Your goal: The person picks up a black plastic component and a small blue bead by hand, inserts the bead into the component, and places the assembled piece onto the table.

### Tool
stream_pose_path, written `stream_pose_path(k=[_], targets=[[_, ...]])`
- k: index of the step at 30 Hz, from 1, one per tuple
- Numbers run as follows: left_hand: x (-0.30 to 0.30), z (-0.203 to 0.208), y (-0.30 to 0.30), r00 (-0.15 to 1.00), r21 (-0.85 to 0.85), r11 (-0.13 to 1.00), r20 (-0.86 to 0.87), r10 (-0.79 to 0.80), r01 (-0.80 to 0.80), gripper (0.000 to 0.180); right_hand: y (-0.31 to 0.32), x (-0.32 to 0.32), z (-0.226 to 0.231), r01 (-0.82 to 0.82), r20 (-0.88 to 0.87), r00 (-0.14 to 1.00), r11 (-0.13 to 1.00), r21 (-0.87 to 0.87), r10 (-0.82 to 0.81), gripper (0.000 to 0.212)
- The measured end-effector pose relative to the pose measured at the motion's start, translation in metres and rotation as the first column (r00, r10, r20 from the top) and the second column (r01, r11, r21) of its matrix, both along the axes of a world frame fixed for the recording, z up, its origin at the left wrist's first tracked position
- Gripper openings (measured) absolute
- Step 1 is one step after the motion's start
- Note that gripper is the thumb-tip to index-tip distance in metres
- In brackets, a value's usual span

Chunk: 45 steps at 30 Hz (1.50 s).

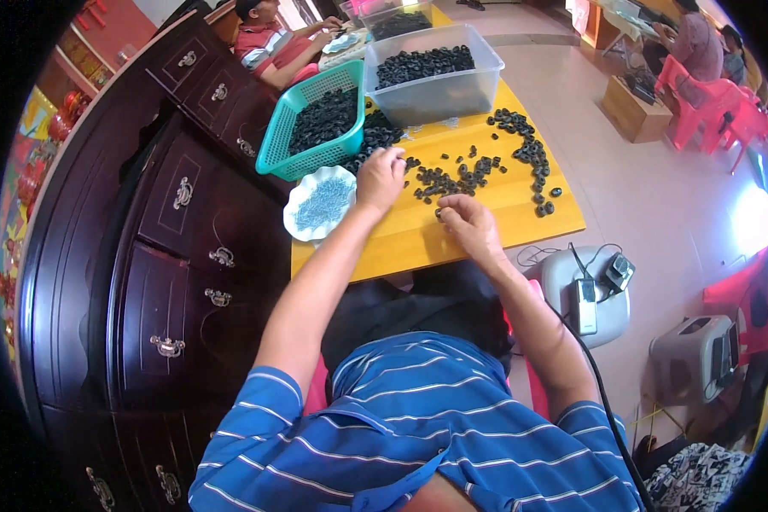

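My right hand (472,227) is above the near part of the yellow table, thumb and forefinger pinched on a small black ring-like part (439,212). Farther left, my left hand (381,179) has its fingers curled together at the edge of a heap of black parts (379,133); whatever is in them is hidden. Beside my left wrist stands a white scalloped dish (293,210) with many thin silvery-blue pins. Loose black ring-like parts (457,181) lie scattered just beyond my right hand. Another curved row of them (533,159) runs along the table's right side.
A teal perforated basket (269,152) and a clear plastic bin (435,104), both holding black parts, stand at the back. Dark wooden drawers (158,282) border the left. A grey stool (606,320) with devices and a cable is at right. Other people sit farther off.
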State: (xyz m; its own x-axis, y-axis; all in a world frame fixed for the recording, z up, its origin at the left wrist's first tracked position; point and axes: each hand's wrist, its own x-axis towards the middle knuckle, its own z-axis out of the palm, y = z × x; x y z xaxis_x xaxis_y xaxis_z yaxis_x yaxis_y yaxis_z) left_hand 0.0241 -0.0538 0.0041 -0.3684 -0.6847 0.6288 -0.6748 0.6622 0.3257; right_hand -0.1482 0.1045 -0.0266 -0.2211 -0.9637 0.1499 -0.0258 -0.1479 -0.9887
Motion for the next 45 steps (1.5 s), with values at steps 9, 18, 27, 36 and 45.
stream_pose_path(k=[9,18,27,36,45], targets=[[-0.02,-0.001,-0.077,0.937,0.067,0.989,0.336,0.1,-0.13,0.016,0.008,0.004,0.015,0.003,-0.116,0.993,1.0,0.014,-0.001,0.023],[-0.031,-0.008,-0.103,0.9,0.044,0.997,0.433,0.044,-0.069,0.011,0.007,0.006,0.022,-0.007,-0.188,0.982,0.999,-0.051,-0.003,0.022],[-0.02,0.024,-0.049,0.993,0.026,0.998,0.104,-0.058,0.056,0.007,0.013,0.007,0.034,-0.05,-0.204,0.978,0.999,-0.018,0.046,0.024],[0.013,0.031,0.089,0.928,0.414,0.878,-0.363,-0.083,0.241,0.006,0.003,0.008,-0.006,-0.056,-0.067,0.996,0.998,-0.043,0.053,0.023],[0.033,0.008,0.142,0.787,0.591,0.672,-0.617,0.018,0.447,0.012,0.007,0.008,0.006,-0.226,0.061,0.972,0.974,-0.018,0.226,0.017]])
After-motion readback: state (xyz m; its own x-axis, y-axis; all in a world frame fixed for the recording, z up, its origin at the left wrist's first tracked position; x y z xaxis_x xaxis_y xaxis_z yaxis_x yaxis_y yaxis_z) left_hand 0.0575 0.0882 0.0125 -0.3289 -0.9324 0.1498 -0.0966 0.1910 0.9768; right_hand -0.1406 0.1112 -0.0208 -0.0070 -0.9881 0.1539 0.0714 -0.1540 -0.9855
